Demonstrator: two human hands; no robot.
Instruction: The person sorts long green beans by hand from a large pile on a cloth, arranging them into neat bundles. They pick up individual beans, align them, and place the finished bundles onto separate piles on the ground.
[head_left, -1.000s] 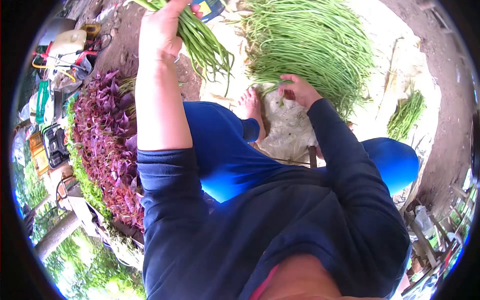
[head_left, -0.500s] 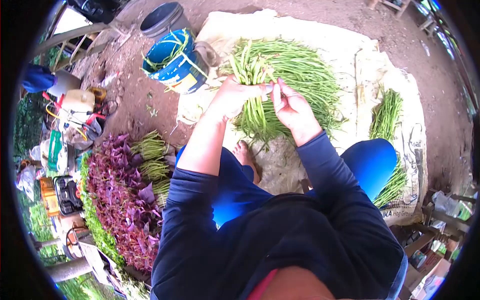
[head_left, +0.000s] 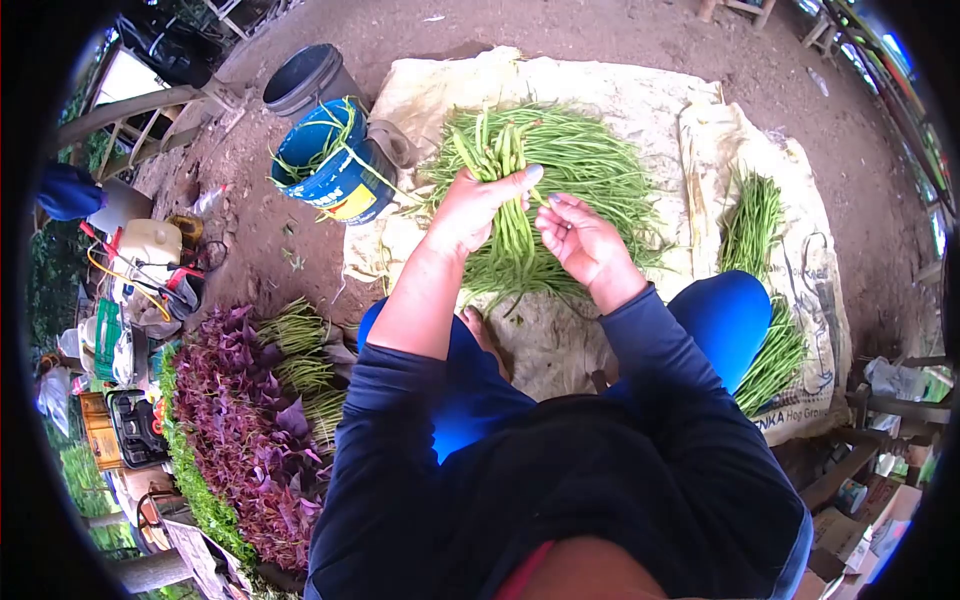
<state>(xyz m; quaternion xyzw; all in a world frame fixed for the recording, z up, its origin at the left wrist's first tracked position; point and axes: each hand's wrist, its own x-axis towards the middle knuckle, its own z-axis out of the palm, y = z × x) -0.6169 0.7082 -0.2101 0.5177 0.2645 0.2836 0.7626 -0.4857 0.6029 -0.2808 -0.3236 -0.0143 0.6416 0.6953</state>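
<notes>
A bundle of long green beans is wrapped in my left hand, its ends sticking up above my fingers. Just right of the bundle is my right hand, its fingers bent together near a thin strand by my left thumb; whether they pinch it is too small to tell. Beneath both hands a large spread pile of green beans lies on a pale woven sack sheet. More green beans lie in bunches along the sheet's right side.
A blue bucket with loose beans over its rim stands at the upper left, beside a dark grey bucket. Purple leafy bunches and bundled beans are at the left. Cardboard boxes sit at the lower right.
The whole view has shifted, with the sheet and buckets slightly lower and further left. My right hand has moved a little down from the left thumb. The bundle stays in my left hand.
</notes>
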